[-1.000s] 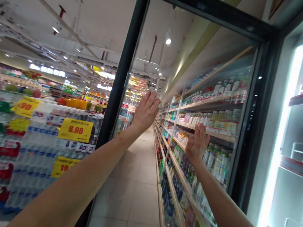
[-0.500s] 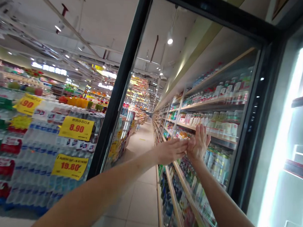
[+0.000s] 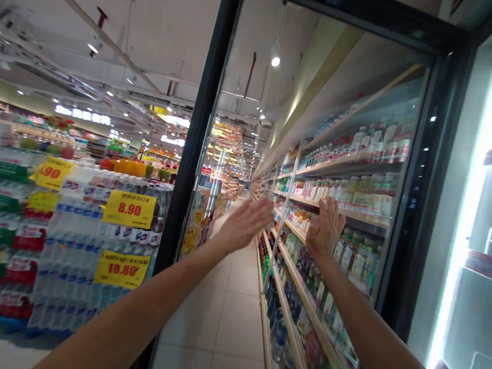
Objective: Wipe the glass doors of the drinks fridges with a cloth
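Note:
My left hand (image 3: pixel 248 221) is stretched out with its fingers extended and holds nothing; motion smears its fingertips a little. To its right, my right hand (image 3: pixel 325 230) is raised with fingers pointing up, also holding nothing. A gap separates the two hands. Both are in front of the glass pane of a black-framed door (image 3: pixel 199 129) that stands swung out from a lit cooler. Whether either palm touches the glass, I cannot tell.
Through the glass, shelves (image 3: pixel 310 200) of bottled drinks run along the right of a tiled aisle floor (image 3: pixel 237 308). Stacked water bottle packs (image 3: pixel 66 253) with yellow price signs (image 3: pixel 129 208) stand at left. A bright light strip (image 3: pixel 462 240) lines the cooler opening at right.
My left hand has moved left, away from my right hand; the two were together half a second ago. My right hand stays nearly in place.

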A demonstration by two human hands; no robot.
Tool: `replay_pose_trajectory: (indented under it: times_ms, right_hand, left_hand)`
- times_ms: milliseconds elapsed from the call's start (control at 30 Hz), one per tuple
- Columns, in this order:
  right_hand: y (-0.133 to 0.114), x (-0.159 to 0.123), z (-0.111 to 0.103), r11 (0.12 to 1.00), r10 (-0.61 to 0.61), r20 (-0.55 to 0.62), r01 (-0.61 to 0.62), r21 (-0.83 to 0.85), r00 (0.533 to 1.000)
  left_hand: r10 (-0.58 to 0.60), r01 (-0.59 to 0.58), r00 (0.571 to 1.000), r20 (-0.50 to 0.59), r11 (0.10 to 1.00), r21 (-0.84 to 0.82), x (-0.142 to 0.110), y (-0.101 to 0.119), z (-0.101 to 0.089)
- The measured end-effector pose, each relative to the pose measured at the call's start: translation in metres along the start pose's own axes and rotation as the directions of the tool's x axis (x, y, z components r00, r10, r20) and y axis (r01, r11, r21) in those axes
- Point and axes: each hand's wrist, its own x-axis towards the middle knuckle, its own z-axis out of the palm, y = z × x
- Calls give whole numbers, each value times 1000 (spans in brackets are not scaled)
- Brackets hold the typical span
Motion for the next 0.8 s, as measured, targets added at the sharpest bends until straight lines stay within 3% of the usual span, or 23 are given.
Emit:
replay_pose_trajectory:
  times_ms: [33, 67, 100, 133, 167, 233, 300, 367, 433, 500, 533, 567, 633, 700, 733, 800]
  right_hand:
    - [0, 0, 0, 1000, 1, -1, -1, -1, 1000]
    - [0, 0, 1, 1000, 2, 0, -2, -4, 1000]
    - [0, 0, 1, 1000, 4, 3, -4, -7, 1000]
    - [0, 0, 1, 1000, 7, 7, -7, -9, 1000]
    - [0, 0, 1, 1000, 11, 10, -11, -11, 1000]
    - [0, 0, 2, 1000, 17, 12, -17, -11, 1000]
    - [0, 0, 2, 1000, 21, 9, -21, -12, 1000]
    - [0, 0, 3, 1000, 18, 2, -18, -14, 1000]
    - [0, 0, 3, 1000, 12, -7, -12, -13, 1000]
    - [0, 0, 3, 1000, 14, -8, -14, -12, 1000]
    - [0, 0, 3, 1000, 19, -7, -19, -12, 1000]
    - [0, 0, 3, 1000, 22, -5, -23, -13, 1000]
    - [0, 0, 3, 1000, 20, -3, -20, -13, 1000]
    - [1, 0, 4, 1000, 14, -7, -14, -13, 1000]
    - [1, 0, 4, 1000, 13, -7, -13, -14, 1000]
    - [2, 0, 5, 1000, 18, -8, -18, -17, 1000]
  left_hand:
    - [-169, 169, 985, -32, 985, 22, -1, -10, -2]
    - [-322, 325, 944, -79, 945, 29, -2, -18, -4]
    - [-411, 416, 904, -114, 909, 24, -3, -24, -6]
    - [-428, 432, 896, -122, 902, 12, -6, -24, -7]
    - [-375, 376, 921, -103, 926, -6, -9, -20, -7]
    - [-159, 157, 987, -17, 986, -55, -16, -4, -7]
    - [-45, 49, 998, 46, 995, -89, -20, 8, -6]
    - [-152, 153, 988, 28, 986, -63, -17, 2, -7]
    - [-373, 372, 925, -71, 928, -19, -9, -15, -8]
    - [-490, 493, 858, -152, 870, -21, -2, -25, -6]
    - [-475, 476, 866, -155, 879, -27, 0, -23, -4]
    - [-408, 408, 903, -134, 912, -32, 0, -18, -2]
    - [-191, 189, 980, -56, 981, -42, -3, 0, 3]
    - [-52, 51, 999, -7, 998, -46, -7, 9, 5]
    - [-69, 69, 998, -3, 997, -41, -8, 7, 4]
    - [-266, 265, 963, -43, 964, -19, -8, -7, 1]
